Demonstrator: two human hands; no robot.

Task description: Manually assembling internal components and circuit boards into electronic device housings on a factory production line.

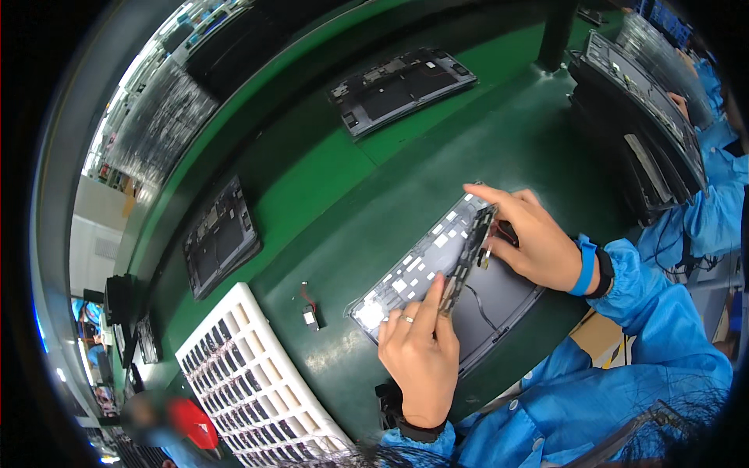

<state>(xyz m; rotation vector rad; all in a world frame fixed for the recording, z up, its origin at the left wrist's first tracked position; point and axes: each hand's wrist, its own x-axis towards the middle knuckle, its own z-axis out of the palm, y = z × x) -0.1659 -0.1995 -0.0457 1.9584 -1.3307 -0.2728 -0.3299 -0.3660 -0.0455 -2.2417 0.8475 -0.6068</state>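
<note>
A grey laptop casing (506,305) lies tilted on the bench in front of me, with white pads along its far inner part. Over it a long, narrow dark circuit board (466,264) is held at a slant. My right hand (538,236) closes on the board's upper end between thumb and fingers; thin red wires show beside the thumb. At the lower end, my left hand (421,355) has its fingertips on the board, and its thumb is mostly hidden. A thin black cable (482,306) runs across the casing's near part.
Left of the casing lies a small part with red wires (310,317), beside a white slotted tray (300,390) of small dark parts. Other laptop casings rest at the back (402,87) and left (222,234). Stacked casings (636,117) stand at right, near a blue-sleeved person (718,179).
</note>
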